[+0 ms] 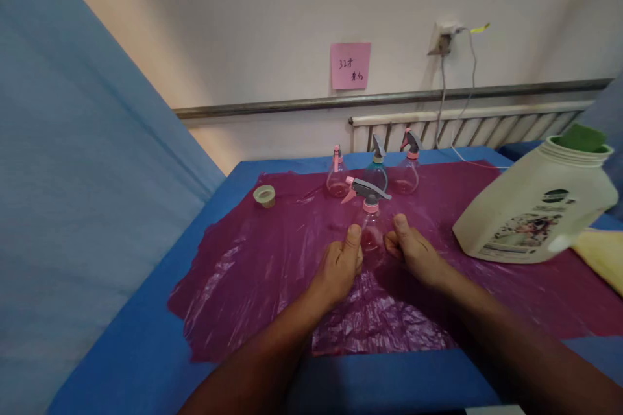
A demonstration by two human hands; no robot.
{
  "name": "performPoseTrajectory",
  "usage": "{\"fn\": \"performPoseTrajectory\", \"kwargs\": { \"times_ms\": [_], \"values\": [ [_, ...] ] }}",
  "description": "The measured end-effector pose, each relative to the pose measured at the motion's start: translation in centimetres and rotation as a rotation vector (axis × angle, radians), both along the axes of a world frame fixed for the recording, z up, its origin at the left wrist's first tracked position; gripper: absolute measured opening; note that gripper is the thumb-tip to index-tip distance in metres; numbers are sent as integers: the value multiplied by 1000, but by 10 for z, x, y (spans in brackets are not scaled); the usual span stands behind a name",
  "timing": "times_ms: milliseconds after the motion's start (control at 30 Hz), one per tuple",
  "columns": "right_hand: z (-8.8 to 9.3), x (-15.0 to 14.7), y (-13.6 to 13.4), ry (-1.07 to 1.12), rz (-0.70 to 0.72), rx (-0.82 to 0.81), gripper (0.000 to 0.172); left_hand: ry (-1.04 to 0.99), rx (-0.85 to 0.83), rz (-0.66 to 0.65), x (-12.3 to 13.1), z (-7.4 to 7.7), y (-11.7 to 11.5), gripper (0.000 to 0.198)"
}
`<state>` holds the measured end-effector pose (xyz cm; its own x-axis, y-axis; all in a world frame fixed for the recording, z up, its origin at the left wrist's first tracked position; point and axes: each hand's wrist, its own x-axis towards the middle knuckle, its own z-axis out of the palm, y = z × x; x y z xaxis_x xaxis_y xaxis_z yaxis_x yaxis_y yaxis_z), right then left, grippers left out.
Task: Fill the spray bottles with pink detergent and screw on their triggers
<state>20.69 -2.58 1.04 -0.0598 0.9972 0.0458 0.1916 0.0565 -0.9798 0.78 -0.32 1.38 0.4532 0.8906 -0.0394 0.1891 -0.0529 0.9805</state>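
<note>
A clear spray bottle (371, 233) with a grey and pink trigger head and a pink collar stands upright in front of me. My left hand (339, 260) is closed in a fist with the thumb up, close against the bottle's lower left side; whether it touches cannot be told. On the other side, my right hand (413, 248) is likewise curled with its thumb raised, a small gap from the bottle. Nothing shows in either hand. Behind are a pink-headed spray bottle (337, 181), a teal spray bottle (376, 174) and another pink-collared spray bottle (407, 176).
Purple plastic sheeting (263, 272) covers much of the blue-covered table (126, 337). A small round cup (265, 197) sits at left. At right a large cream jug (530, 207) leans beside a yellow cloth (601, 256). A blue curtain (87, 175) hangs at left.
</note>
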Motion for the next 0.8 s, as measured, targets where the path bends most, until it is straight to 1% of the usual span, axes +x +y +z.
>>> {"fn": "performPoseTrajectory", "kwargs": {
  "times_ms": [67, 167, 233, 300, 333, 433, 533, 600, 700, 800],
  "values": [
    [1, 0, -1, -26, -51, 39, 80, 18, 102, 61, -1, -2, 1, 79],
    [1, 0, -1, -90, -193, 139, 73, 44, 267, 218, -2, -3, 1, 64],
    [-1, 1, -1, -143, -299, 241, 66, 74, 325, 305, -1, -3, 2, 48],
    [-4, 3, 1, -162, -364, 311, 58, 100, 357, 369, 0, -4, 3, 31],
    [-5, 4, 2, -156, -384, 326, 54, 110, 374, 393, 1, -6, 4, 29],
    [-10, 7, 7, -106, -418, 322, 45, 138, 433, 408, 4, -13, 8, 50],
    [-13, 8, 12, -65, -436, 313, 45, 181, 463, 362, 6, -21, 12, 62],
    [-12, 10, 14, -60, -451, 328, 45, 216, 458, 342, 5, -24, 12, 69],
    [-4, 18, 14, -64, -479, 366, 46, 277, 412, 333, 2, -19, 8, 80],
    [11, 30, 16, -72, -477, 407, 50, 363, 357, 277, -5, -7, 1, 89]
  ]
}}
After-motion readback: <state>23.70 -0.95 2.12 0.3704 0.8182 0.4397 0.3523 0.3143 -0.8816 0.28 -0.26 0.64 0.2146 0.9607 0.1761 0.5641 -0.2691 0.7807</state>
